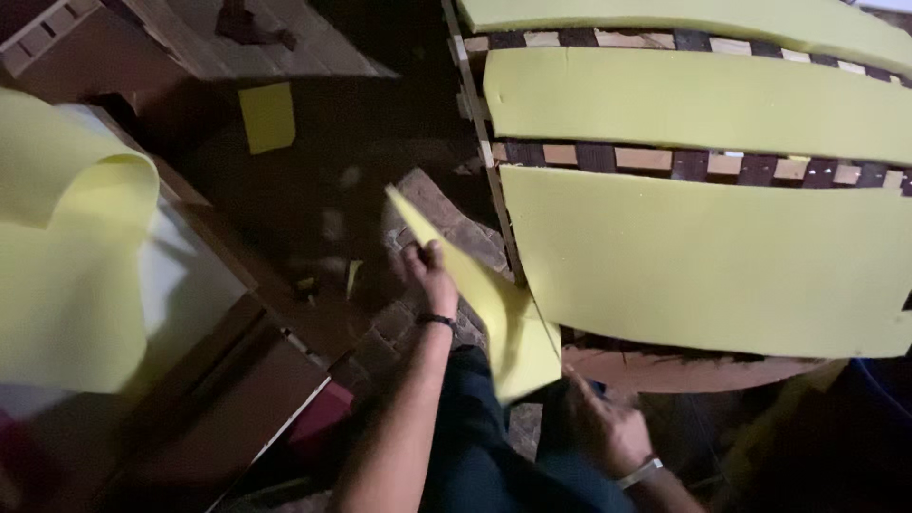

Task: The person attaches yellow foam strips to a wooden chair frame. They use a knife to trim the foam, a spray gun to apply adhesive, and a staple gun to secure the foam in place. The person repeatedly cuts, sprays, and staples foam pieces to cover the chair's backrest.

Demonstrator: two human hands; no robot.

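Near centre, over the brick floor [446,204], your left hand [429,275] pinches the far end of a yellow foam offcut [494,304]; your right hand [608,427] is at its near end, grip blurred, cannot tell if closed. Right of you, the wooden slat frame [655,157] already carries three foam panels [703,266], gaps between them bare. Left: loose foam sheet [66,275] curling on a bench. Far: small scrap [267,116] on the floor. Judged: covering well along, trimming ongoing.
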